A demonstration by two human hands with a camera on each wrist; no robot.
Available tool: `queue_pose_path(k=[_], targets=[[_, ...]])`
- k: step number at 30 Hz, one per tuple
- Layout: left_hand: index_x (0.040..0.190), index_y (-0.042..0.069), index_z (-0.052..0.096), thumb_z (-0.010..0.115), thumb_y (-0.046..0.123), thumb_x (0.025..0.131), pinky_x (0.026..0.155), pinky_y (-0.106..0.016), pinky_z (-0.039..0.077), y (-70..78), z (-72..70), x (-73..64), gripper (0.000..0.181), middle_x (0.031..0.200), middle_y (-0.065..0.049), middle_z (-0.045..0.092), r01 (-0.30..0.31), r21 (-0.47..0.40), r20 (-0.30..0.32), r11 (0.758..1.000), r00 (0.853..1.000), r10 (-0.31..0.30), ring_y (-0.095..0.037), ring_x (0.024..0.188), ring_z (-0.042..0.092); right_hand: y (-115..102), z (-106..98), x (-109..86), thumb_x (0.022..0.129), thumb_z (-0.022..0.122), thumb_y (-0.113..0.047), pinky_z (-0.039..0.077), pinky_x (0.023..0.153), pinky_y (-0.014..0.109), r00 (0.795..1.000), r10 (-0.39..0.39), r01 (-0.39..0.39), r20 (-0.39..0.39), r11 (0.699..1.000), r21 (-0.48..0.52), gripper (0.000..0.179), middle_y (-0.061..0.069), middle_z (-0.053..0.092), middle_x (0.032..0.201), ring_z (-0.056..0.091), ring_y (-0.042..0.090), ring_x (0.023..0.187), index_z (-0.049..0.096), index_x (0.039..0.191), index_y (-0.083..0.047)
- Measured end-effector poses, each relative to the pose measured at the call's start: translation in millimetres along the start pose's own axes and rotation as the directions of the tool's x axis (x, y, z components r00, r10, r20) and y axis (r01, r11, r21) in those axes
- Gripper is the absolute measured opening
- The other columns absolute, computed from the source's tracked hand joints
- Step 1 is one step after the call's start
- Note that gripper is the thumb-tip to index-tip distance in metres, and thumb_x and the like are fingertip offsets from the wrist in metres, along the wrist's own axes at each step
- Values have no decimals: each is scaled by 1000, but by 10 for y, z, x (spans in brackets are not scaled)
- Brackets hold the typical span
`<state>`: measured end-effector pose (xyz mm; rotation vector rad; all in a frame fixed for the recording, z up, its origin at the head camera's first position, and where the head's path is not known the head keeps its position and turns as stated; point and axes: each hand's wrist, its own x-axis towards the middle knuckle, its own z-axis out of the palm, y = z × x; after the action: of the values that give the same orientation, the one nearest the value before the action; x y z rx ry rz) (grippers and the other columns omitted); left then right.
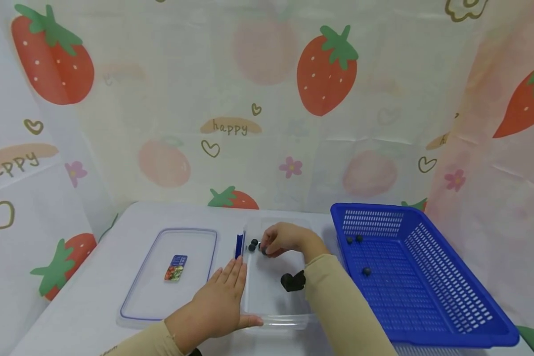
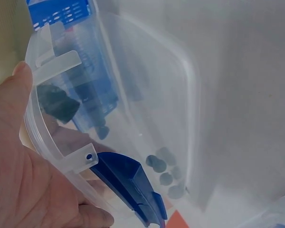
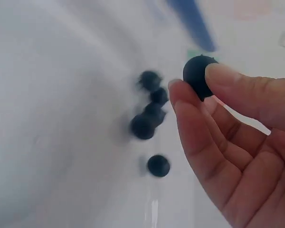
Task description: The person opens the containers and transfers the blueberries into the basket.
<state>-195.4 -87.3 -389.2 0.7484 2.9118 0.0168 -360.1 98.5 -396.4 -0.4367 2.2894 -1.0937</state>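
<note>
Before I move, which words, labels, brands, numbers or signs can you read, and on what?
"happy": central tan patch on the white strawberry-print backdrop.
"appy": left tan patch, first letter cut by the picture's edge.
"h": right tan patch, the rest unseen.
Unreadable, too small: the blue, red and green rectangular label on the clear, blue-rimmed plastic lid.

Small, round berries (image 3: 158, 166) looked blue-black, the rectangular perforated plastic basket (image 1: 409, 282) was vivid blue, and the clear plastic box (image 1: 278, 321) had a dark-blue clip (image 2: 121, 175); red strawberries (image 1: 327, 79) patterned the cream sheet (image 1: 169, 99).
</note>
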Motion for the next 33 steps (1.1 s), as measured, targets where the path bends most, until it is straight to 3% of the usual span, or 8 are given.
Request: queue_pose_path(k=[6,11,19,26,33], targets=[[143,-3,20,36,79,74,108,-49,19,2,-4,-11,108,150,-20,15,6,2,12,1000,1000,-6,-31,138,11,-128,-140,-113,80,65,2,53,74,31,999,-49,49,-8,999,6,15,9,63,87,63,21,79,65,95,0],[144,-1,17,33,80,74,108,-49,18,4,1,7,109,151,-19,12,17,25,29,1000,999,-17,-30,139,8,-228,-325,-235,81,65,1,53,77,33,997,-75,74,-30,997,-15,13,9,63,88,64,22,81,65,92,-5],[144,-2,17,35,79,74,108,-49,18,-1,14,2,108,151,-19,13,3,7,17,1000,1000,-3,-30,139,8,-276,-682,-547,82,60,3,51,81,35,986,-163,164,-32,985,50,16,16,62,94,64,22,84,61,98,1],[144,-1,16,35,78,75,108,-48,17,-7,9,10,107,151,-18,12,1,15,30,1000,1000,-1,-30,139,7,-91,-956,-851,85,59,1,51,81,36,973,-212,220,-91,971,89,19,20,61,97,63,22,85,57,103,6],[144,-2,17,35,78,76,109,-48,17,4,-1,2,107,151,-19,12,-1,19,31,1000,1000,1,-30,139,7,240,-1241,-1127,85,59,1,49,83,36,969,-198,215,-147,970,113,23,11,59,97,62,22,90,53,106,8]])
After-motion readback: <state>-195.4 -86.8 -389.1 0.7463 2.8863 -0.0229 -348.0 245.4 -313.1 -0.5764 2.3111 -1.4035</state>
